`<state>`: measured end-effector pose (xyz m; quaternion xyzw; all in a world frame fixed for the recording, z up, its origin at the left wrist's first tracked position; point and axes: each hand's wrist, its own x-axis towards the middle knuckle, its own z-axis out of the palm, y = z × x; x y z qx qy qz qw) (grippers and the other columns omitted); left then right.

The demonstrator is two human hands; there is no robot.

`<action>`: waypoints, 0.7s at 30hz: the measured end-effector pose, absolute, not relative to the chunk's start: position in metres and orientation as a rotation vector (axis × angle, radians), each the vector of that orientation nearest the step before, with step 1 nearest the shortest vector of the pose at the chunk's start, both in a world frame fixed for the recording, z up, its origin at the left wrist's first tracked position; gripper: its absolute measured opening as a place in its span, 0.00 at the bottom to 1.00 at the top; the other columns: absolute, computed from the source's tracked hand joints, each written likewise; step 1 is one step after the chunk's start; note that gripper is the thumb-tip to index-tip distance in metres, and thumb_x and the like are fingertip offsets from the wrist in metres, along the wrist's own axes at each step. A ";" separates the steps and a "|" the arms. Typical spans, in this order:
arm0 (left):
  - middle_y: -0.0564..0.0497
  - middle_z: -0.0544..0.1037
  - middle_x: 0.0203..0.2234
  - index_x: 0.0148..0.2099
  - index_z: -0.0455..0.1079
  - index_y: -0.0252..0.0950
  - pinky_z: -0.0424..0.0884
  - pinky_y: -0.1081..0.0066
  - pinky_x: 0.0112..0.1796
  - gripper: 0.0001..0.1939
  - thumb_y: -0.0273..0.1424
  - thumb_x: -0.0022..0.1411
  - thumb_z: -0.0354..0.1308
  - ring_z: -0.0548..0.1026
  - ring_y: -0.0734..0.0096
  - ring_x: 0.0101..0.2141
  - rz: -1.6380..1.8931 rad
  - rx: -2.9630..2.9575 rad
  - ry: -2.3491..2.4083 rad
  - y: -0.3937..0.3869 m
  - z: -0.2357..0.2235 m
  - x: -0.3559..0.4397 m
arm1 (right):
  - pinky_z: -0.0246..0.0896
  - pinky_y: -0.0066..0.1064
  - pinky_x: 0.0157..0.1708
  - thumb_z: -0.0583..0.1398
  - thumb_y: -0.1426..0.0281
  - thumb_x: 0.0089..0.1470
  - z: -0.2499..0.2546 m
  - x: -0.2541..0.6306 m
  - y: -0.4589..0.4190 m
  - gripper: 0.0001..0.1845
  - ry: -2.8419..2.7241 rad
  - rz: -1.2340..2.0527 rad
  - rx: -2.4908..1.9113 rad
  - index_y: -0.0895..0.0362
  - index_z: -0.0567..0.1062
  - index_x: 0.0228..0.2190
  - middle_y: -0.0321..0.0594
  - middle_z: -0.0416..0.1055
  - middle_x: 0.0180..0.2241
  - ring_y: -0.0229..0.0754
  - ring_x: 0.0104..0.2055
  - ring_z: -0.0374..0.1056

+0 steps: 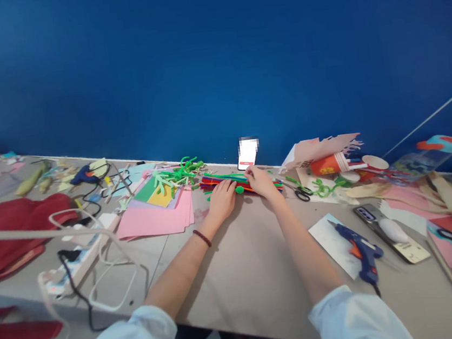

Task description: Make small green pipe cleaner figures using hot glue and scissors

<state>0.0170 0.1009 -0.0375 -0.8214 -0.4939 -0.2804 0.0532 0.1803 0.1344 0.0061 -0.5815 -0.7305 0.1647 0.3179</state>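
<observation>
A bundle of coloured pipe cleaners point(210, 180), green, red, blue and purple, lies along the foot of the blue wall. My left hand point(222, 200) is over the left part of the bundle, its fingers curled and close together beside a small green coil of pipe cleaner point(239, 190). Just to the right, my right hand point(262, 183) pinches a green pipe cleaner above the bundle; the fingertips are small and partly hidden. Behind the hands, a lit phone point(247, 154) leans against the wall.
Coloured paper sheets point(154, 221) and bent green pipe cleaners point(181, 172) are at left, near a power strip point(83, 256) with loose cables. At right are scissors point(303, 193), a paper cup point(329, 165), a blue glue gun point(360, 252) and another phone point(392, 232).
</observation>
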 end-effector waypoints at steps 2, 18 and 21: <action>0.40 0.70 0.51 0.54 0.64 0.33 0.61 0.59 0.50 0.19 0.27 0.63 0.44 0.66 0.57 0.52 -0.839 -2.490 -1.473 0.101 -0.042 0.016 | 0.57 0.30 0.33 0.51 0.72 0.53 0.005 0.181 0.137 0.07 -1.890 0.446 -1.454 0.55 0.69 0.31 0.38 0.71 0.27 0.41 0.30 0.66; 0.42 0.70 0.51 0.52 0.67 0.35 0.59 0.58 0.51 0.18 0.26 0.60 0.47 0.66 0.57 0.52 -1.018 -2.584 -1.537 0.101 -0.044 0.013 | 0.51 0.25 0.19 0.56 0.58 0.52 0.071 0.190 0.109 0.14 -1.207 0.575 -0.956 0.57 0.74 0.30 0.31 0.63 0.20 0.31 0.18 0.53; 0.43 0.73 0.45 0.43 0.71 0.35 0.62 0.61 0.48 0.13 0.26 0.59 0.49 0.69 0.61 0.47 -1.505 -2.669 -1.552 0.099 -0.031 0.011 | 0.47 0.26 0.20 0.59 0.57 0.50 0.082 0.188 0.089 0.17 -1.332 0.448 -1.097 0.58 0.73 0.21 0.29 0.57 0.16 0.31 0.18 0.51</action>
